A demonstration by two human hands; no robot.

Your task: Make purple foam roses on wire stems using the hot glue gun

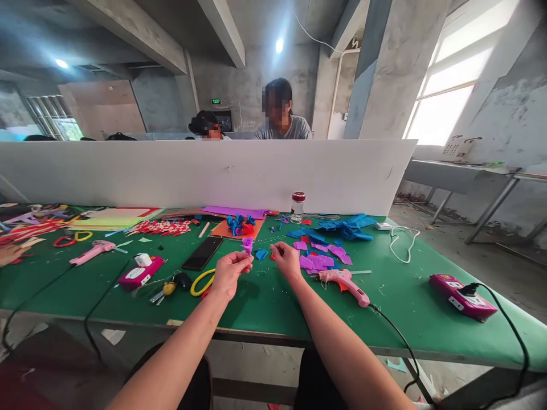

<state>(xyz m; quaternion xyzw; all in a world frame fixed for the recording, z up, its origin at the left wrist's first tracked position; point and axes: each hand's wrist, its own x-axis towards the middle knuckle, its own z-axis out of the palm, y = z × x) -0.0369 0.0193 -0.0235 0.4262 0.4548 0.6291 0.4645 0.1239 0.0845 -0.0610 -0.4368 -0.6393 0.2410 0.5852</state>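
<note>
My left hand (232,272) is closed in a pinch over the green table. Between its thumb and fingers stands a small purple paper flower (248,245), its cupped top upward. A short distance to the right, my right hand (285,260) has its fingertips pressed together; what they hold, if anything, is too small to make out. A blue paper petal (261,254) lies on the table between the hands. Beside my right hand are loose purple paper petals (316,262) and a pink glue gun (345,285) with a clear glue stick nearby.
Behind the hands lie a black phone (203,253), blue paper flowers (237,224), a lidded glass jar (298,207) and blue paper strips (348,226). Power strips (461,296) and cords sit at the sides. A white partition (192,173) closes the far edge; two people are beyond it.
</note>
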